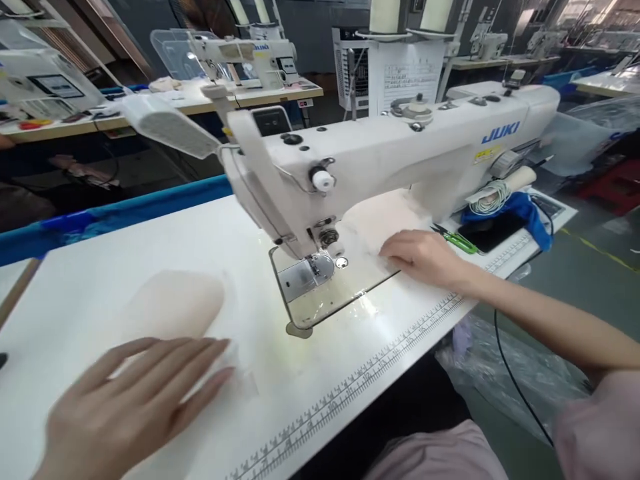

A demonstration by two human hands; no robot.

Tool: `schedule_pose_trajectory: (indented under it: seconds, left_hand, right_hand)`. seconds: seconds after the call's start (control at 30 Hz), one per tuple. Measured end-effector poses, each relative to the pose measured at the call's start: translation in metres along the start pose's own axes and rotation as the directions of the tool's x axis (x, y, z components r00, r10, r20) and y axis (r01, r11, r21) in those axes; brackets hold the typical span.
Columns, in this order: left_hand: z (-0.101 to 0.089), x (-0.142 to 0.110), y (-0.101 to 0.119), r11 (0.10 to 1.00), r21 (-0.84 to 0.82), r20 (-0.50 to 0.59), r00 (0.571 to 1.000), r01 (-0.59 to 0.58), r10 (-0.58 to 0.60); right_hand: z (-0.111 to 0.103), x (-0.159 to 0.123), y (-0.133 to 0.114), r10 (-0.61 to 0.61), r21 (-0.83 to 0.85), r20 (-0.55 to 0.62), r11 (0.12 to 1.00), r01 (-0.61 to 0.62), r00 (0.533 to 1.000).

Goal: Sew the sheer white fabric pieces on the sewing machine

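Note:
My left hand (135,400) lies low over the white table at the left, fingers stretched out and slightly apart. Just beyond its fingers is a pale peach rounded fabric piece (177,300) with a sheer, blurred edge. My right hand (425,257) is closed, fingertips pinched at the edge of another pale peach fabric piece (383,217), on the bed right of the needle area. This second piece lies partly under the arm of the white sewing machine (360,160). The metal needle plate (300,279) sits between my hands, with no fabric visible on it.
Green-handled thread snips (457,240) lie beyond my right hand, near a dark phone-like slab (495,230), a blue cloth (533,217) and a cord bundle (493,197). A printed ruler (350,387) runs along the table's front edge. Another sewing machine (250,60) stands behind.

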State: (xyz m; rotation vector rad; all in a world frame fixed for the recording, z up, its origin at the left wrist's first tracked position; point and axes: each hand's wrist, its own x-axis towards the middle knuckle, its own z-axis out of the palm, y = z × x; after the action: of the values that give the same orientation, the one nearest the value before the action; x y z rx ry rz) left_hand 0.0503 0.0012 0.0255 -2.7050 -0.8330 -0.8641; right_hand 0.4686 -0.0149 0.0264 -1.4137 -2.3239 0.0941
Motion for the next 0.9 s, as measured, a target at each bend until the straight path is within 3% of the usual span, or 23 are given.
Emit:
schedule_pose_trajectory:
  seconds: [0.07,0.13,0.23,0.37,0.53,0.63,0.8,0.9]
  left_hand:
    - [0.018,0.034,0.037,0.929,0.139,0.048,0.939,-0.344,0.341]
    - [0.038,0.063,0.069,0.912,0.084,0.069,0.915,-0.402,0.398]
    - [0.065,0.091,0.101,0.934,-0.033,0.075,0.931,-0.357,0.358]
    - [0.086,0.112,0.117,0.938,-0.124,0.061,0.941,-0.324,0.333]
    - [0.099,0.132,0.121,0.946,-0.166,0.091,0.950,-0.280,0.297]
    - [0.109,0.141,0.119,0.971,-0.138,0.122,0.969,-0.197,0.215]
    - [0.131,0.157,0.115,0.990,-0.081,0.076,0.989,-0.118,0.124]
    - [0.142,0.165,0.117,0.998,-0.054,0.156,0.987,-0.035,0.043]
  right_hand:
    - [-0.005,0.009,0.013,0.097,-0.048,-0.034,0.994,-0.098,0.995]
    - [-0.005,0.020,0.019,0.114,-0.109,0.011,0.988,-0.113,0.993]
    - [-0.002,0.033,0.022,0.118,-0.171,0.085,0.980,-0.102,0.989]
    - [-0.001,0.038,0.028,0.133,-0.140,0.079,0.983,-0.121,0.988]
    - [0.001,0.034,0.037,0.186,0.068,0.030,0.980,-0.188,0.982]
    - [0.003,0.033,0.038,0.238,0.173,-0.040,0.958,-0.228,0.970]
    - [0.004,0.033,0.040,0.268,0.227,-0.148,0.946,-0.231,0.952]
    - [0.003,0.033,0.044,0.307,0.269,-0.180,0.929,-0.254,0.934]
